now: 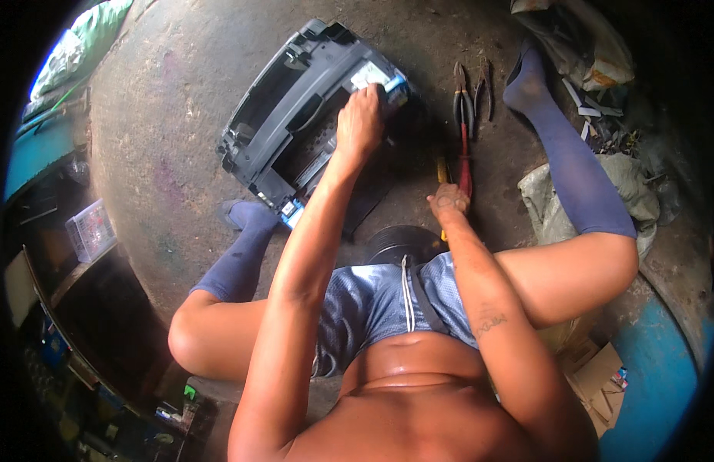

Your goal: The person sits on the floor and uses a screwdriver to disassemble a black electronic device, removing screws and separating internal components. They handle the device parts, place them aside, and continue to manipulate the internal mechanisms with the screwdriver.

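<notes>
A dark grey plastic machine housing, like a printer's casing with an open frame and blue end pieces, lies tilted on the floor ahead of me. My left hand is closed over its right part, beside a white label and a blue piece; its fingertips are partly hidden. To the right, my right hand is closed around a yellow-handled tool, whose yellow shows above and below the hand. Its working end cannot be made out. Right against that hand lies a red-handled tool.
Beyond my right hand lie dark-handled pliers and a second pair. A round black container stands between my legs. Sacks and scrap lie at the right. A white basket sits at the left.
</notes>
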### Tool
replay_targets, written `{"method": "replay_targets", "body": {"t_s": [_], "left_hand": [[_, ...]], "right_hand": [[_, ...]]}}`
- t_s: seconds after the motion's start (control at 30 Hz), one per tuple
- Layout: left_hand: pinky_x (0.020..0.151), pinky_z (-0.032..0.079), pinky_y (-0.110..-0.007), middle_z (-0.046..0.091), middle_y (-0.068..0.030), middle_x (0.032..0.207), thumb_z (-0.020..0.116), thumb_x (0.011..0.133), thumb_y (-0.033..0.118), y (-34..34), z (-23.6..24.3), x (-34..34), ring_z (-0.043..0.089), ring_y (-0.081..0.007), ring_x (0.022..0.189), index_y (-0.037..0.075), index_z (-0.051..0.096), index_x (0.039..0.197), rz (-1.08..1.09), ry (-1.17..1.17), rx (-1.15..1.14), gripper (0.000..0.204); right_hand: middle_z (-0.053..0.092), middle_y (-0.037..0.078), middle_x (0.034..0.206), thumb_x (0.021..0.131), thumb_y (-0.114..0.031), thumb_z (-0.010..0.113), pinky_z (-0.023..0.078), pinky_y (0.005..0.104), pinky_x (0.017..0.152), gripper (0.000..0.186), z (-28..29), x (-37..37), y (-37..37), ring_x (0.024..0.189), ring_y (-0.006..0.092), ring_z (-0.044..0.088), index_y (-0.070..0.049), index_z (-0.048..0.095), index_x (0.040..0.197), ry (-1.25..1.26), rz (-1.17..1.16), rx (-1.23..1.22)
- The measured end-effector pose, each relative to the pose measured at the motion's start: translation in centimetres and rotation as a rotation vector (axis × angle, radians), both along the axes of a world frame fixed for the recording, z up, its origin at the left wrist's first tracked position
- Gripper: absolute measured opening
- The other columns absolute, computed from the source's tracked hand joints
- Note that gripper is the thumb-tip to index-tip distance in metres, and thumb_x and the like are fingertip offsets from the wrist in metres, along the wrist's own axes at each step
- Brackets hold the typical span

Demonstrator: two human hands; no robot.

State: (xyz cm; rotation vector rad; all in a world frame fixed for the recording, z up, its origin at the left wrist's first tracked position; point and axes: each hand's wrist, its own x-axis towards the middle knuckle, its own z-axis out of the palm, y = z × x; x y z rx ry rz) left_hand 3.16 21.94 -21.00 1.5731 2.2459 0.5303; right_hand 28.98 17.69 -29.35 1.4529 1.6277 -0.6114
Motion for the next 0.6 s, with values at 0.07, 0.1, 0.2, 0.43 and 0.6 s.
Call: {"method": "replay_targets", "body": {"t_s": [0.07, 0.1, 0.2, 0.43, 0.6], "left_hand": [[0.084, 0.053, -0.054, 0.067, -0.0215, 0.106, 0.056, 0.094, 0.009, 1.4, -0.5, -1.9, 0.066, -0.0426, 0.104, 0.005, 0.055, 0.116, 0.076, 0.030, 0.008, 0.023], [0.084, 0.055, -0.052, 0.068, -0.0212, 0.111, 0.058, 0.090, 0.005, 3.0, 0.6, -2.2, 0.066, -0.0408, 0.109, 0.004, 0.056, 0.117, 0.136, 0.047, -0.087, 0.027], [0.086, 0.055, -0.052, 0.069, -0.0190, 0.111, 0.060, 0.092, 0.008, 3.5, 0.7, -3.9, 0.067, -0.0404, 0.109, 0.006, 0.057, 0.118, 0.162, -0.009, -0.047, 0.026], [0.086, 0.053, -0.048, 0.070, -0.0191, 0.106, 0.074, 0.090, 0.021, 1.3, -1.1, -7.9, 0.068, -0.0406, 0.103, 0.006, 0.068, 0.112, 0.072, -0.166, 0.089, 0.027], [0.087, 0.054, -0.048, 0.070, -0.0200, 0.105, 0.076, 0.089, 0.023, 1.6, -1.6, -8.8, 0.068, -0.0393, 0.103, 0.004, 0.068, 0.110, 0.023, -0.181, 0.107, 0.030]], "right_hand": [[0.070, 0.011, 0.130, 0.090, -0.054, 0.073, 0.055, 0.0424, 0.100, 0.059, 0.4, 0.5, 0.5, 0.125, 0.0289, 0.066, -0.009, 0.070, 0.129, 0.017, 0.004, -0.063], [0.070, 0.011, 0.130, 0.090, -0.053, 0.074, 0.055, 0.0424, 0.100, 0.059, 0.6, 0.8, 1.5, 0.125, 0.0291, 0.066, -0.009, 0.070, 0.129, 0.007, -0.020, -0.092], [0.072, 0.011, 0.127, 0.087, -0.047, 0.078, 0.055, 0.0419, 0.099, 0.054, -0.1, 1.2, 1.6, 0.123, 0.0281, 0.067, -0.009, 0.072, 0.124, 0.032, -0.013, -0.065], [0.074, 0.013, 0.120, 0.083, -0.041, 0.079, 0.056, 0.0407, 0.097, 0.051, 0.1, 1.0, 0.9, 0.116, 0.0288, 0.070, -0.008, 0.072, 0.122, 0.067, -0.001, 0.038], [0.074, 0.017, 0.122, 0.085, -0.035, 0.074, 0.056, 0.0419, 0.099, 0.055, 3.6, 1.4, 3.6, 0.115, 0.0304, 0.072, -0.010, 0.064, 0.133, 0.166, -0.385, 0.249]]}}
